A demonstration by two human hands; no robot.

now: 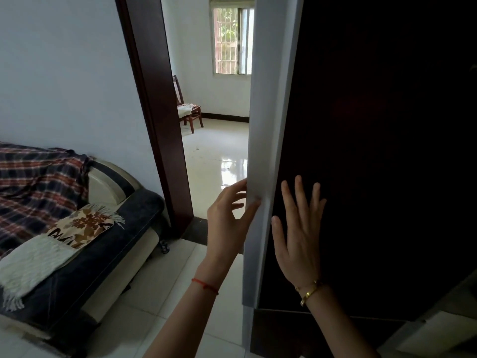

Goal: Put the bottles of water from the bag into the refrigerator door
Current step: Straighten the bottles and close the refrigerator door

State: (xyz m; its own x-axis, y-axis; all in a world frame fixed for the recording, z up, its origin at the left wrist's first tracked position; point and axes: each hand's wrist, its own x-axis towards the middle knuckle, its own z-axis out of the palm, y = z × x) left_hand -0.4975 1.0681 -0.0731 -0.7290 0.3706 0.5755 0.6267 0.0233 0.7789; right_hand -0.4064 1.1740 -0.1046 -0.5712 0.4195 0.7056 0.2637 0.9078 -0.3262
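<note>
The refrigerator door [374, 151] fills the right half of the head view, dark-fronted with a pale grey side edge [265, 125]. My right hand [299, 236] lies flat on the dark front, fingers spread, a gold bracelet on the wrist. My left hand [229, 215] has its fingers curled around the pale edge of the door at about the same height, a red string on the wrist. No bottles and no bag are in view. A second dark door panel [322, 332] begins below the upper one.
A sofa [103, 228] with a plaid blanket and a fringed white throw stands at the left. A dark wooden door frame [160, 125] opens onto a tiled room with a wooden chair [188, 109] and a barred window [229, 40].
</note>
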